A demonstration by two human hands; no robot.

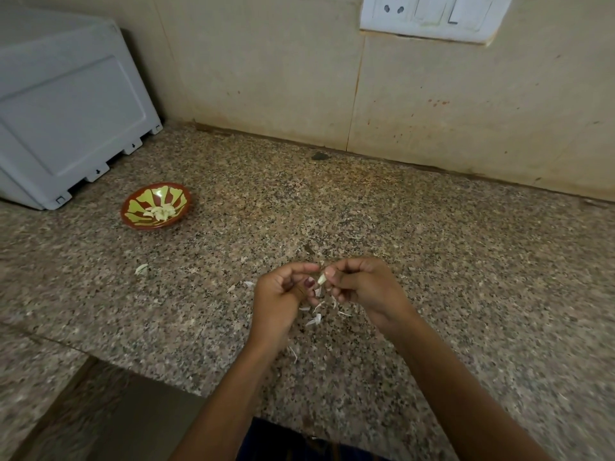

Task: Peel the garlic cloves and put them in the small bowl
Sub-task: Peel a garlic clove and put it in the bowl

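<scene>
Pale garlic clove (321,278) pinched betw. fingertips, small red-green bowl (155,205) (peeled cloves inside) far left

Dim even light, edges perhaps warped

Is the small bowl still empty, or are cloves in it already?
Not empty: the small bowl holds a little pile of pale peeled cloves at its bottom.

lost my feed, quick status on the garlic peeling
Left hand and right hand both pinch one small pale garlic clove. Red-and-yellow small bowl holds peeled cloves. Path to bowl unobstructed.
</scene>
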